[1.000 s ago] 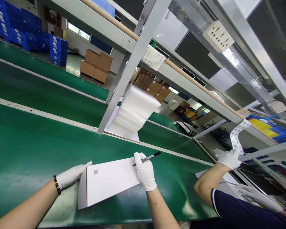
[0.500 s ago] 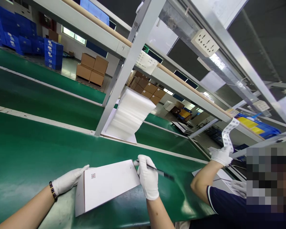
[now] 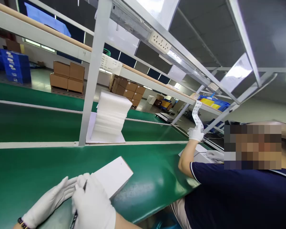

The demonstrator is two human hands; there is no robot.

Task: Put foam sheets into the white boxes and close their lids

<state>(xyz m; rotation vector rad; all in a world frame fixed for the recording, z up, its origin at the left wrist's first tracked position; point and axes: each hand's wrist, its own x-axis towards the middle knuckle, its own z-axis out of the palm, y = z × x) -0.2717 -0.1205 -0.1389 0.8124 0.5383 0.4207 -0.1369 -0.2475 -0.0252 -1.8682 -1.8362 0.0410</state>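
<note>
A flat white box lies on the green belt in front of me. My left hand, in a white glove, rests with its fingers stretched out against the box's near left end. My right hand, also gloved, is closed around a dark pen and covers the near part of the box. The pen points down towards the bottom edge of the view.
A co-worker in a dark blue shirt sits close on my right, one gloved hand holding a strip of labels. A stack of white foam sheets stands behind a grey upright post. Brown cartons and blue crates are farther back.
The view has swung right and the box now sits lower and closer. My right hand came back from the box's far end to its near part, the pen now pointing downwards.
</note>
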